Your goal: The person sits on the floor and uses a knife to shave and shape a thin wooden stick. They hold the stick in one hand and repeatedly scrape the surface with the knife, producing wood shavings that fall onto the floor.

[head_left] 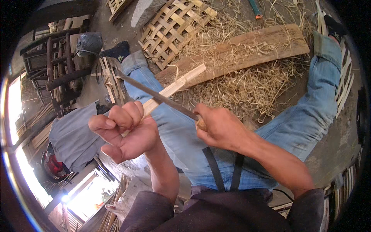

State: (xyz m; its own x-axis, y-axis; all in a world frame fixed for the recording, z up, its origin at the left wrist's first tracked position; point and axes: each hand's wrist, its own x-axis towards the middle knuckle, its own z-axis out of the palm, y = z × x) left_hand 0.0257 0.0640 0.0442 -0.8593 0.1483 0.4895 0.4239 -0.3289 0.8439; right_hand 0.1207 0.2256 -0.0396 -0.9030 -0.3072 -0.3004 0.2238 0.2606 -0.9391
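Note:
My left hand (129, 129) is closed round a flat, pale bamboo strip (179, 84), which slants up and away to the right. In my right hand (220, 125) is the wooden handle of a long, narrow knife (154, 94). Its dark blade lies across the strip just beyond my left fingers, pointing to the upper left. A thin shaving curls up from the strip near its far part. Both hands are over my legs in blue jeans (174, 133).
A wooden plank (266, 44) lies between my legs, amid heaps of curly shavings (255, 92). Beyond it is a woven lattice panel (174, 29). Loose strips (110, 79) lie by my left foot. A wooden chair (58, 62) and grey cloth (77, 133) are at left.

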